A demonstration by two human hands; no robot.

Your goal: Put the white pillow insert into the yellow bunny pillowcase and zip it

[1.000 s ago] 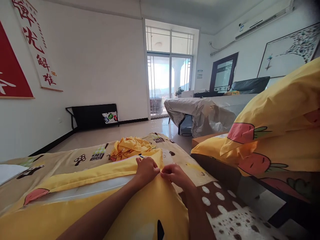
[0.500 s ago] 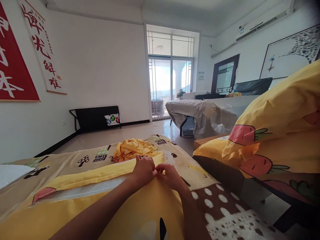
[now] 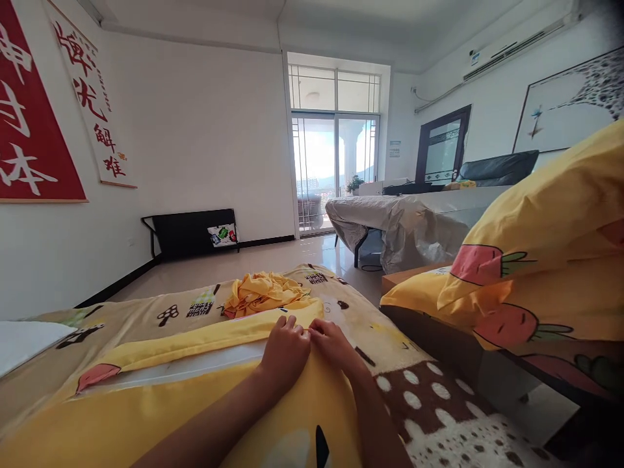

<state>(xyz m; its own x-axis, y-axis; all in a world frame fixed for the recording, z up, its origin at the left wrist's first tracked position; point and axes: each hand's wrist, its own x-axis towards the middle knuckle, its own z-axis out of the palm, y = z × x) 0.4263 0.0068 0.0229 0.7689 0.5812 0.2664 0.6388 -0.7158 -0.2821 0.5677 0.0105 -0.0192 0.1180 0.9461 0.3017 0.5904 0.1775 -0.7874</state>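
Note:
A large yellow pillowcase (image 3: pixel 160 416) lies over the bed in front of me, with a long slit along its far side. White filling (image 3: pixel 195 365) shows through the slit. At the slit's right end, my left hand (image 3: pixel 288 348) is closed on the fabric edge. My right hand (image 3: pixel 332 342) pinches the same edge, its fingertips touching the left hand's. Whether a zip pull sits between the fingers is hidden. Just beyond the hands lies a crumpled heap of yellow cloth (image 3: pixel 263 291).
A beige and brown patterned blanket (image 3: pixel 414 390) covers the bed. To the right, yellow bedding with carrot prints (image 3: pixel 546 221) is piled on a brown box-like surface. A white flat item (image 3: pixel 29 344) lies at left. Farther off stands a plastic-covered table (image 3: pixel 400 221).
The view has shifted slightly. My left hand has turned and lowered a little, its knuckles now more upward, while both hands stay at the slit's right end.

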